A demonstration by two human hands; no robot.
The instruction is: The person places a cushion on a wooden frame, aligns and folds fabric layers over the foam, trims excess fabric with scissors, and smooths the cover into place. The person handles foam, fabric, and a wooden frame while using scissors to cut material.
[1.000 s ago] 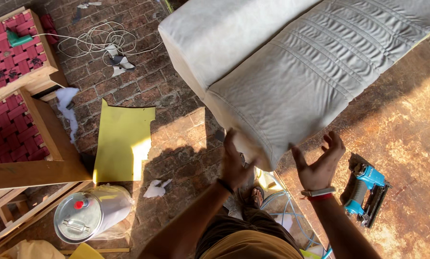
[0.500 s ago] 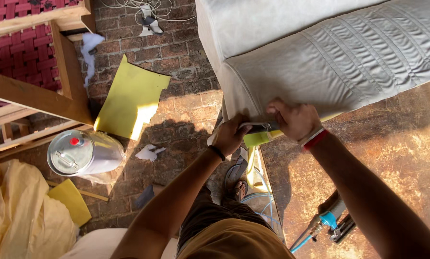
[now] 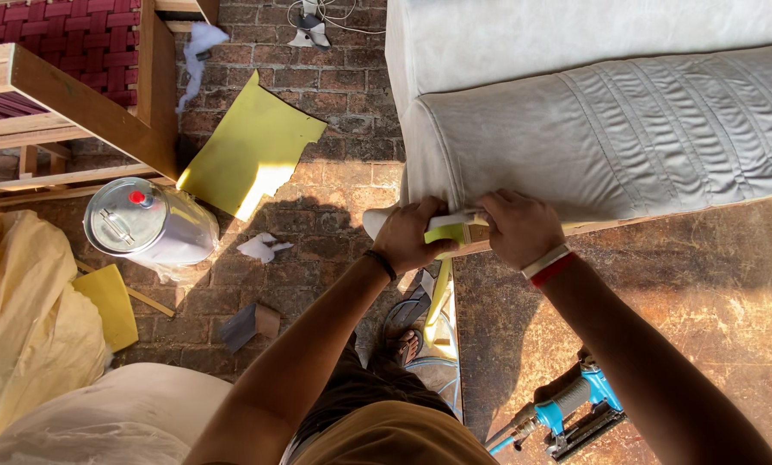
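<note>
Now, at the cushion corner: both my hands meet on the lower edge of the grey upholstered cushion [image 3: 610,138], which lies on the brown table [image 3: 661,293].
Left grip: my left hand [image 3: 413,234] is closed, pinching the grey cover's edge over a strip of yellow foam [image 3: 448,232].
Right grip: my right hand [image 3: 517,226] is closed on the same edge, just beside the left.
Step in hand: I judge I am pulling the cover taut over the corner.
Next move calls for: steady tension with one hand while the other reaches the blue staple gun [image 3: 575,413] lying near me on the table.
Around: a metal can [image 3: 141,226] and a yellow sheet [image 3: 248,146] lie on the brick floor [image 3: 334,172].
</note>
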